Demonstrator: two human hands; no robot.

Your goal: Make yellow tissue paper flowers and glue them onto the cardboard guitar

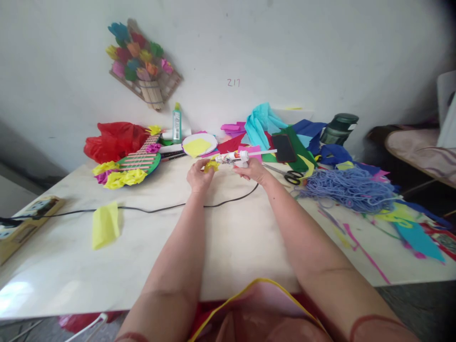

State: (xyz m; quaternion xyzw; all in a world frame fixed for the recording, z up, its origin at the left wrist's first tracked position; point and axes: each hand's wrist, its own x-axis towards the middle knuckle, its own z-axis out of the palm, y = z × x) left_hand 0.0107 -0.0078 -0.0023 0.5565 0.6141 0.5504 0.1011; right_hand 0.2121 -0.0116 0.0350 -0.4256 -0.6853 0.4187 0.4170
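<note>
While glue gun (233, 157) points left, long axis runs crosswise.

Head-worn view, forward and down over table (245, 237)

Craft workspace: on a pale, smooth-topped table (245, 237) lie a tangled blue yarn heap (351, 187) and black-handled scissors (293, 177); above the table hangs a multicoloured flower decoration (142, 57).

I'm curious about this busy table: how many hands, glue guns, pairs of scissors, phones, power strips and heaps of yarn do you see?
Hands: 2, left hand and right hand
Glue gun: 1
Scissors: 1 pair
Phone: 1
Power strip: 1
Heap of yarn: 1
Total: 7
</note>
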